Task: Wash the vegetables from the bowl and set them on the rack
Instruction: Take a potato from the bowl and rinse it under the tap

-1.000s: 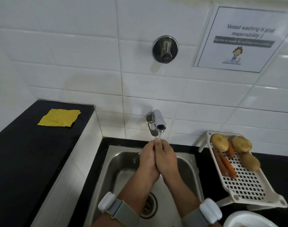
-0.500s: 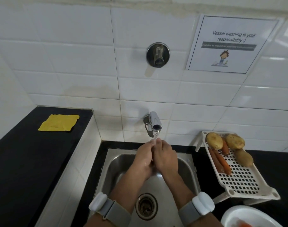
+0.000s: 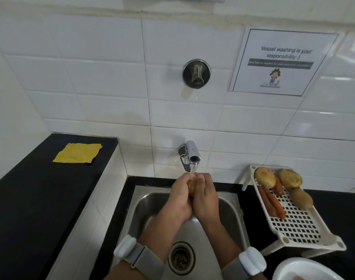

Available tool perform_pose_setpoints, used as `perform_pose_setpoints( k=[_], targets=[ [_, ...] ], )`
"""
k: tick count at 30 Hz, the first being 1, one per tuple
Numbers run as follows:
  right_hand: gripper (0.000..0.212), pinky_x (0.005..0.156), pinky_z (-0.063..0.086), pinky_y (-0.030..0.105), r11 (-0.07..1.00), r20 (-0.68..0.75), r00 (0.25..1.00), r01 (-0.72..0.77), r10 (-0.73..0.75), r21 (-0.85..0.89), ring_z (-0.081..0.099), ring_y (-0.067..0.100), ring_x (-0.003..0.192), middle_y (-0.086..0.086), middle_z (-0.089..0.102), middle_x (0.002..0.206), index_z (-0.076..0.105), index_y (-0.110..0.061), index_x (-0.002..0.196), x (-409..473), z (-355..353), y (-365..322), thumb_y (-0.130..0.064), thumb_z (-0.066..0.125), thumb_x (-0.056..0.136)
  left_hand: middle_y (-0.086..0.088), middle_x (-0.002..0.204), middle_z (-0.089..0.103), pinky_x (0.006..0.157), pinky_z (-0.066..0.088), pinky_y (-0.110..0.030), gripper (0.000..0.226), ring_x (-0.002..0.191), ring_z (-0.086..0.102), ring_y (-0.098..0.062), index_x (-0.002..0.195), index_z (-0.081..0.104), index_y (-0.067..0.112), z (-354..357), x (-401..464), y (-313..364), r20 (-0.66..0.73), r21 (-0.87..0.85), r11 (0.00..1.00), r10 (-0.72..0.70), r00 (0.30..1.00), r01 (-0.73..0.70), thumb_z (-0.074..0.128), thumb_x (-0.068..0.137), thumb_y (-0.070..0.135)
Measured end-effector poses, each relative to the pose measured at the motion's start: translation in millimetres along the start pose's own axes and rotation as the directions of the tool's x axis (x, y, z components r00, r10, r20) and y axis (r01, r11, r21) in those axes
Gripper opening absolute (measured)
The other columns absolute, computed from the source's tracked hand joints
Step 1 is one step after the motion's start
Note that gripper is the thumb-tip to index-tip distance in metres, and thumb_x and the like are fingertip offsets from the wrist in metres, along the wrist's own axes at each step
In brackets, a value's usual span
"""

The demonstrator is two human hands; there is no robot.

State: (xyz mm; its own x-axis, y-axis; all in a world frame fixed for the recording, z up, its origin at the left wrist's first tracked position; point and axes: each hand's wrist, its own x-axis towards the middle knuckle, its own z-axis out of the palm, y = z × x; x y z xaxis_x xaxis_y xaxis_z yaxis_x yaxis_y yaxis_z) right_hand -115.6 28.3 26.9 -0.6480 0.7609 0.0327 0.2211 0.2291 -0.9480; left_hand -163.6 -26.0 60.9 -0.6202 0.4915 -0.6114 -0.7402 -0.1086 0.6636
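Both hands [image 3: 193, 196] clasp a potato [image 3: 191, 187] under running tap [image 3: 192, 153]

Yellow cloth [image 3: 78, 153] lying flat on black counter [image 3: 31, 199], round chrome wall valve [image 3: 196, 73] on white tiles, printed notice [image 3: 283, 61] taped to its right

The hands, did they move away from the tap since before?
No. Both the left hand and the right hand stay cupped round the potato right under the tap, above the sink.
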Motion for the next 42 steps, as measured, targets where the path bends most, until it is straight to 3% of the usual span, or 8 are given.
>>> perform_pose_setpoints(
  k=[10, 13, 18, 23, 27, 31, 38, 42],
  targets=[
    [0.029, 0.087, 0.059, 0.036, 0.974, 0.105, 0.992, 0.084, -0.063, -0.210, 0.069, 0.005, 0.094, -0.011, 0.073, 0.102, 0.056, -0.033, 0.131, -19.5, -5.4, 4.3, -0.046, 0.053, 0.105, -0.013, 0.084, 0.078, 0.083, 0.060, -0.042, 0.046, 0.091, 0.074, -0.029, 0.108, 0.074, 0.008, -5.8, -5.8, -8.0, -0.087, 0.003, 0.995, -0.101, 0.991, 0.101, 0.059, 0.097, 0.051],
    [0.022, 0.086, 0.060, 0.039, 0.968, 0.114, 0.993, 0.062, -0.035, -0.242, 0.068, 0.006, 0.090, -0.011, 0.071, 0.096, 0.052, -0.034, 0.123, -20.8, -10.7, 3.0, -0.039, 0.059, 0.103, -0.012, 0.075, 0.076, 0.068, 0.058, -0.037, 0.034, 0.080, 0.072, -0.026, 0.092, 0.075, 0.008, -10.3, -9.0, -7.9, -0.031, -0.017, 0.985, -0.170, 0.985, 0.170, 0.063, 0.094, 0.040],
    [0.025, 0.110, 0.042, 0.046, 0.920, 0.122, 0.992, 0.086, -0.043, -0.382, 0.069, 0.014, 0.105, -0.013, 0.070, 0.103, 0.043, -0.038, 0.115, -24.6, -11.3, 1.2, -0.042, 0.062, 0.099, -0.009, 0.071, 0.067, 0.081, 0.056, -0.038, 0.025, 0.082, 0.065, -0.026, 0.072, 0.068, 0.012, -11.3, -4.4, -2.7, -0.077, 0.065, 0.993, -0.094, 0.993, 0.100, 0.060, 0.090, 0.028],
    [0.024, 0.094, 0.054, 0.035, 0.953, 0.139, 0.988, 0.103, -0.066, -0.283, 0.070, 0.011, 0.090, -0.013, 0.072, 0.096, 0.052, -0.031, 0.115, -24.2, -14.3, -2.7, -0.031, 0.068, 0.098, -0.006, 0.056, 0.060, 0.062, 0.051, -0.030, 0.031, 0.063, 0.059, -0.022, 0.071, 0.060, 0.012, -8.2, -1.7, -0.4, -0.139, 0.077, 0.994, -0.068, 0.988, 0.079, 0.049, 0.097, 0.024],
    [0.033, 0.071, 0.046, 0.010, 0.981, 0.106, 0.994, 0.044, -0.024, -0.191, 0.064, 0.003, 0.083, -0.014, 0.067, 0.095, 0.052, -0.030, 0.121, -20.8, -18.3, -3.5, -0.022, 0.071, 0.097, -0.012, 0.071, 0.072, 0.073, 0.055, -0.035, 0.032, 0.080, 0.068, -0.027, 0.090, 0.070, 0.008, -6.1, -4.6, -1.8, -0.075, 0.051, 0.998, -0.039, 0.996, 0.043, 0.052, 0.101, 0.032],
    [0.027, 0.073, 0.050, 0.023, 0.988, 0.086, 0.996, 0.016, -0.002, -0.154, 0.068, 0.011, 0.088, -0.012, 0.067, 0.093, 0.051, -0.032, 0.116, -15.1, -24.0, -2.7, -0.021, 0.069, 0.098, -0.009, 0.073, 0.071, 0.073, 0.053, -0.034, 0.030, 0.083, 0.066, -0.025, 0.087, 0.074, 0.012, -6.0, -7.9, -0.2, 0.040, 0.142, 0.990, -0.025, 0.999, 0.019, 0.057, 0.097, 0.035],
    [0.031, 0.070, 0.047, 0.007, 0.986, 0.159, 0.984, 0.108, -0.087, -0.129, 0.068, -0.003, 0.087, -0.018, 0.071, 0.094, 0.057, -0.033, 0.123, -21.9, -20.7, -4.8, -0.019, 0.069, 0.098, -0.008, 0.056, 0.063, 0.069, 0.055, -0.035, 0.026, 0.063, 0.061, -0.024, 0.073, 0.065, 0.011, -4.8, -7.1, 12.0, -0.103, 0.062, 0.997, -0.029, 0.994, 0.035, 0.058, 0.093, 0.026],
    [0.033, 0.088, 0.049, 0.012, 0.988, 0.219, 0.969, 0.132, -0.112, -0.078, 0.066, -0.005, 0.104, -0.020, 0.071, 0.113, 0.058, -0.037, 0.134, -20.3, -17.2, -7.0, -0.028, 0.063, 0.102, -0.012, 0.066, 0.072, 0.069, 0.054, -0.036, 0.042, 0.073, 0.069, -0.029, 0.083, 0.071, 0.008, -10.0, -8.2, 11.9, -0.038, 0.013, 0.987, -0.161, 0.986, 0.162, 0.054, 0.098, 0.043]
  ],
)
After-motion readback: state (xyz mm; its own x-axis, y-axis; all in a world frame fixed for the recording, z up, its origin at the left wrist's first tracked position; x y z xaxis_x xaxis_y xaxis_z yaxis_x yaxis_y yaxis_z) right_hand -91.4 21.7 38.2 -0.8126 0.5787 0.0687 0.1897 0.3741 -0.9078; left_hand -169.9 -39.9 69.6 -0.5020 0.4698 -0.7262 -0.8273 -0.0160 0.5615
